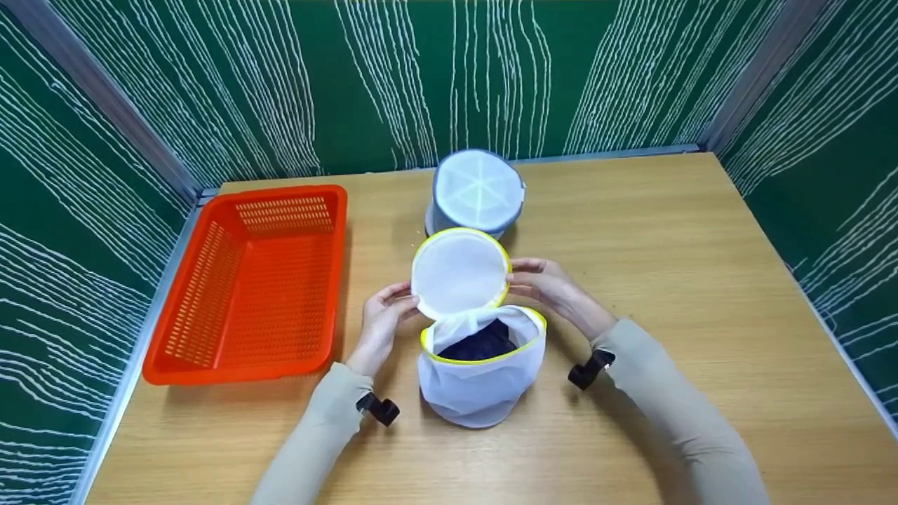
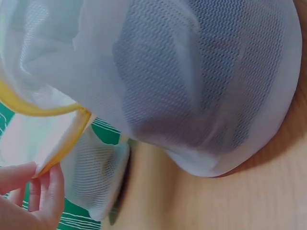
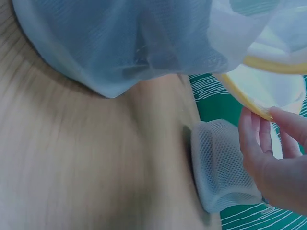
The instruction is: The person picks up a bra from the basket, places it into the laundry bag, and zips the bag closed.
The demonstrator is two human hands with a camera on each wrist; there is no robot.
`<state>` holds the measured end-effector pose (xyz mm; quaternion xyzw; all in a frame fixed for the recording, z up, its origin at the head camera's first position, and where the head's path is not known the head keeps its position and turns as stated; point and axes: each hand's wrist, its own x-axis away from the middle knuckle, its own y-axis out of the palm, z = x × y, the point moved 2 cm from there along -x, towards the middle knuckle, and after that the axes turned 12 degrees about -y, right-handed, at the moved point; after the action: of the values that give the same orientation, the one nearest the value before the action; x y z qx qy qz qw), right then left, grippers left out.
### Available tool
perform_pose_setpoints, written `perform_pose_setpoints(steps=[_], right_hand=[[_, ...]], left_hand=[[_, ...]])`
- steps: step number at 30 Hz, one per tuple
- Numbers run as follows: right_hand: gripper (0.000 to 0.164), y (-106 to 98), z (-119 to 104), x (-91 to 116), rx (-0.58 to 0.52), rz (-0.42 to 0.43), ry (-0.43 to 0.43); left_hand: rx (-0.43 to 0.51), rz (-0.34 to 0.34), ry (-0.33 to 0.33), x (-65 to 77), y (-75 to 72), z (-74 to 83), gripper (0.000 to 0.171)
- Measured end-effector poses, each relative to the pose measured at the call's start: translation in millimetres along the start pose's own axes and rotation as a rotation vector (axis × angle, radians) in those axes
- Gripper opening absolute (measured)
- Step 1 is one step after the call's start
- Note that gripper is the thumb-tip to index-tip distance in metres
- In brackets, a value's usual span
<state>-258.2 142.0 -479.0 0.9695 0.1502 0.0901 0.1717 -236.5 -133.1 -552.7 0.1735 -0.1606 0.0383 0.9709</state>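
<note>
A white mesh laundry bag (image 1: 480, 393) with yellow zip trim stands on the table, its round lid (image 1: 459, 273) tipped up and back. Dark cloth (image 1: 480, 342) shows inside the mouth and through the mesh in the left wrist view. My left hand (image 1: 382, 319) pinches the lid's yellow edge at its left side, thumb against fingers. On the opposite side my right hand (image 1: 554, 284) pinches the same edge, seen also in the right wrist view, where thumb and fingers meet at the yellow trim (image 3: 249, 103).
Behind the lid stands a second mesh bag (image 1: 479, 189), grey-trimmed with a pale round top. An orange plastic basket (image 1: 280, 280) sits at the left of the wooden table (image 1: 666, 280). Green panels with white lines (image 1: 477, 84) enclose the back and sides.
</note>
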Motion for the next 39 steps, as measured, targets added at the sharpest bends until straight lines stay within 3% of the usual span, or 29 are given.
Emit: perform_pose_setpoints(steps=[4,8,11,15,19,25,32,36,39], right_hand=[[0.025,5,-7,2,-0.079,-0.003,-0.098],[0.030,8,-13,5,-0.105,-0.005,-0.159],[0.032,8,-16,8,-0.085,0.001,-0.198],[0.033,7,-21,13,-0.032,0.011,-0.250],[0.029,7,-26,19,0.079,0.037,-0.306],[0.030,8,-34,30,0.199,0.049,-0.459],[0.008,5,-38,42,0.270,-0.064,-0.659],[0.007,4,-37,49,0.370,-0.100,-0.748],[0.011,5,-38,55,0.433,-0.115,-0.791]], left_hand=[[-0.016,-0.043,0.148,-8.1,-5.4,-3.0,0.032],[-0.141,-0.003,0.274,31.0,17.5,34.5,0.027],[-0.222,0.063,0.305,67.3,38.9,67.4,0.025],[-0.249,0.054,0.324,82.8,46.9,80.8,0.020],[-0.255,0.004,0.416,90.5,50.3,84.7,0.016],[-0.324,-0.052,0.619,102.9,56.0,90.0,0.009],[-0.591,-0.018,0.924,114.0,60.8,92.0,0.013],[-0.721,-0.020,1.104,117.4,60.2,86.8,0.018],[-0.787,-0.040,1.190,120.9,59.8,84.1,0.022]])
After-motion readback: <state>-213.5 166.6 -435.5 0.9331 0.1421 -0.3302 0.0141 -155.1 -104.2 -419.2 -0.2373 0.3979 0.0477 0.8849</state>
